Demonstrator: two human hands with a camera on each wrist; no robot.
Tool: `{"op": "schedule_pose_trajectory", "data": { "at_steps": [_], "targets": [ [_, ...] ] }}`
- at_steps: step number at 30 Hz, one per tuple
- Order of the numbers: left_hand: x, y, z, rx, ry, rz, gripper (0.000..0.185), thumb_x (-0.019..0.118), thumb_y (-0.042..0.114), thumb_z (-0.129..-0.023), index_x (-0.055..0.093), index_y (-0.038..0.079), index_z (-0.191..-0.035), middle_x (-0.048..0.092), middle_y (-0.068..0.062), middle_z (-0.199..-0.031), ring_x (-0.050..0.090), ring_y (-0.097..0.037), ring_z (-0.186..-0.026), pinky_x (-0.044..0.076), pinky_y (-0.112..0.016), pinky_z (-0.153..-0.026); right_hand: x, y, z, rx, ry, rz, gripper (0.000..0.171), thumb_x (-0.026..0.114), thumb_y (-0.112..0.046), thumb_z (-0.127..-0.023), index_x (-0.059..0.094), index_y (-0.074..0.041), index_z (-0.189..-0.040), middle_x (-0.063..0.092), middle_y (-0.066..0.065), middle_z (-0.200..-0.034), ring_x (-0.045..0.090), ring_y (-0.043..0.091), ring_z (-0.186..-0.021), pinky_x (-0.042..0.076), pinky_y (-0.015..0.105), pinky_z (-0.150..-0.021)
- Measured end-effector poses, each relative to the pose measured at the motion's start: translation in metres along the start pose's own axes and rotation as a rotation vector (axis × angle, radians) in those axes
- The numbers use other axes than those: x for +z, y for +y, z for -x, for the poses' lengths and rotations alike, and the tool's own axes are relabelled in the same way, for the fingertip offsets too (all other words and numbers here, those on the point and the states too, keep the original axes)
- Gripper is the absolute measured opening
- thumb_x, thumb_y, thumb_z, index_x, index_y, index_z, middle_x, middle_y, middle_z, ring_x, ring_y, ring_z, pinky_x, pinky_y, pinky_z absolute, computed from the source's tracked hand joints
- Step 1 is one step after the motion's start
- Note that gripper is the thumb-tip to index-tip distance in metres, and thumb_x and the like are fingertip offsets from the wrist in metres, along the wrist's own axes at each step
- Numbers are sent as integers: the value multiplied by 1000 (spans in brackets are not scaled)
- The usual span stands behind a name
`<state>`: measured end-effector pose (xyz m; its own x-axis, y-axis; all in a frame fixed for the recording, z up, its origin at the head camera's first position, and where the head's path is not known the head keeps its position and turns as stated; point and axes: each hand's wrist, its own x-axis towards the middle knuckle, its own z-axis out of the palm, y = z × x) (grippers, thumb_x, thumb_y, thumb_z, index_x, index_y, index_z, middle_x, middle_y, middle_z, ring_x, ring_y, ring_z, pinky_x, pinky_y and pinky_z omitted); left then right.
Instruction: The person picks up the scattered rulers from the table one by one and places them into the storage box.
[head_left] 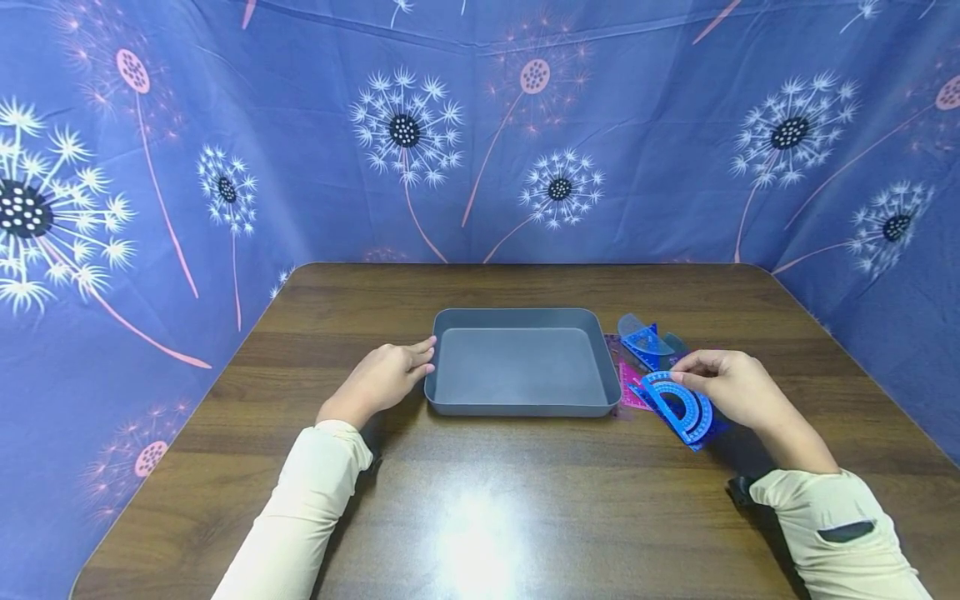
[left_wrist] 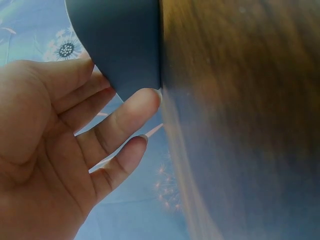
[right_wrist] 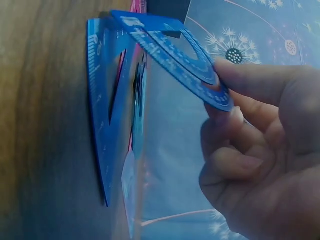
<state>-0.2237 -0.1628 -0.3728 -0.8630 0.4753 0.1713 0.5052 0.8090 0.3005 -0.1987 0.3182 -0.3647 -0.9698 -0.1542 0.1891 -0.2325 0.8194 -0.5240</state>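
Blue protractor (head_left: pixel 696 410) is in R hand (head_left: pixel 738 387), pinched btwn thumb and fingers at the curved edge, other fingers curled in; R wrist cam shows it tilted, printed scale visible. Loc: just R of the tray, above the near part of a small pile of plastic drawing pcs. Blue set square (right_wrist: pixel 101 100) is right below/beside it, close; can't tell from the cams if the two touch. Rest of pile: pink pc w/ scale marks (head_left: pixel 632 387) next to the tray, another blue pc w/ markings (head_left: pixel 643 346) further back, clear protractor-like pc (head_left: pixel 637 327) overlapping that one. They overlap a lot, so exact count n/a. Gray tray (head_left: pixel 522 410), rectangular, rounded corners, sits flat approx mid-table; pile is up against its R side. L hand (head_left: pixel 382 379) is at the tray's L side: fingers fairly straight and spread, tips on the wall/rim. All on the brown wood-grain table (head_left: pixel 390 500), bright glare patch near front center. Both arms in pale sleeves (head_left: pixel 300 500), dark strap (head_left: pixel 741 490) at R wrist. Bkgd: blue cloth (head_left: pixel 480 125) w/ white + pink dandelion print, behind table and along both sides.
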Motion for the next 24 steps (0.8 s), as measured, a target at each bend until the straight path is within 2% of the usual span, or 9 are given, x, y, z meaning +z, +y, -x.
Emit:
{"op": "schedule_pose_trajectory", "data": {
  "at_steps": [8,12,18,20,24],
  "targets": [
    [1,-1,0,-14,-4,-2,36,60,21,-101,62,3,-132,54,-5,-145,53,-29,-129,43,-47,-106,1,-6,2,22,159,-25,22,68,-29,-96,76,-9,-95,71,6,-84,53,11,-68,42,26,-54],
    [3,0,2,-27,-14,3,37,60,22,-101,62,4,-134,53,-5,-145,53,-29,-129,43,-47,-106,1,-20,1,26,204,-81,24,68,-31,-96,76,-8,-97,70,7,-81,54,12,-65,43,25,-50],
    [2,1,4,-30,0,-1,36,60,20,-101,62,3,-133,54,-5,-145,53,-30,-129,42,-48,-106,0,-54,-12,-54,132,-172,22,70,-30,-95,75,-9,-100,74,7,-88,64,9,-72,51,23,-57],
    [2,1,4,-31,0,4,36,60,21,-101,62,3,-133,54,-5,-145,53,-30,-129,42,-48,-107,1,-67,-21,-69,90,-180,22,70,-31,-95,75,-11,-101,74,6,-91,66,11,-78,53,24,-62],
    [1,1,3,-35,-2,12,37,59,22,-102,61,4,-134,53,-4,-145,52,-31,-131,41,-48,-108,9,-94,-43,-89,21,-170,19,70,-30,-95,74,-13,-101,74,4,-90,64,21,-79,51,29,-63]
  ]
}}
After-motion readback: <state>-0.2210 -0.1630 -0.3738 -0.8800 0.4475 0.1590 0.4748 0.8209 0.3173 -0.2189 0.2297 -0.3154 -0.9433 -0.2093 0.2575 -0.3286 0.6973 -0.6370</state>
